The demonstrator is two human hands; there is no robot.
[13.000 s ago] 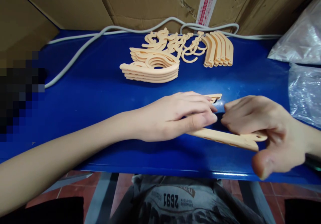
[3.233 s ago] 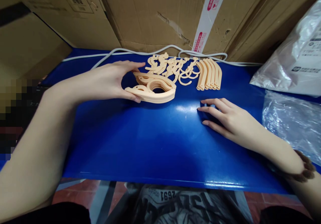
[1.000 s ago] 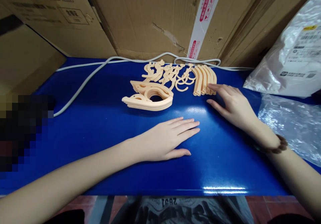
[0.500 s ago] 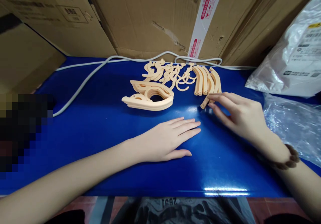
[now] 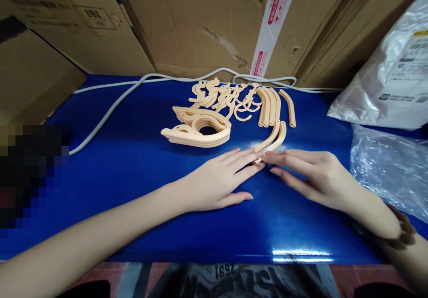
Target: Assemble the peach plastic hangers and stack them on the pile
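Cardboard box point(image 5: 187, 26) upright along the far edge of the worktop point(image 5: 133, 169), with a printed tape strip point(image 5: 267, 35) down its front; printed box point(image 5: 63, 44) at far left; contents of both hidden. At far right, a white plastic bag point(image 5: 397, 73) with printed labels, and nearer, a crumpled clear bag point(image 5: 384, 169); contents impossible to make out. Pale cable point(image 5: 154, 75) in a loose line across the far side, in front of the boxes. Centre left, a stack of looped pale pieces point(image 5: 200, 140); beyond it, a tangled pile of hooks point(image 5: 228, 96); to their right, a bundle of curved bars point(image 5: 269, 111) side by side, then a single bar point(image 5: 290, 106) just apart. Nearer, two loose bars point(image 5: 279, 137) between bundle and hands. Left hand point(image 5: 227, 177) flat, fingers slightly apart, thumb spread, fingertips covering the near ends of the two loose bars. Right hand point(image 5: 307, 173) at those same ends, fingers close together, thumb lower and apart; whether clamped or only touching, cannot tell.
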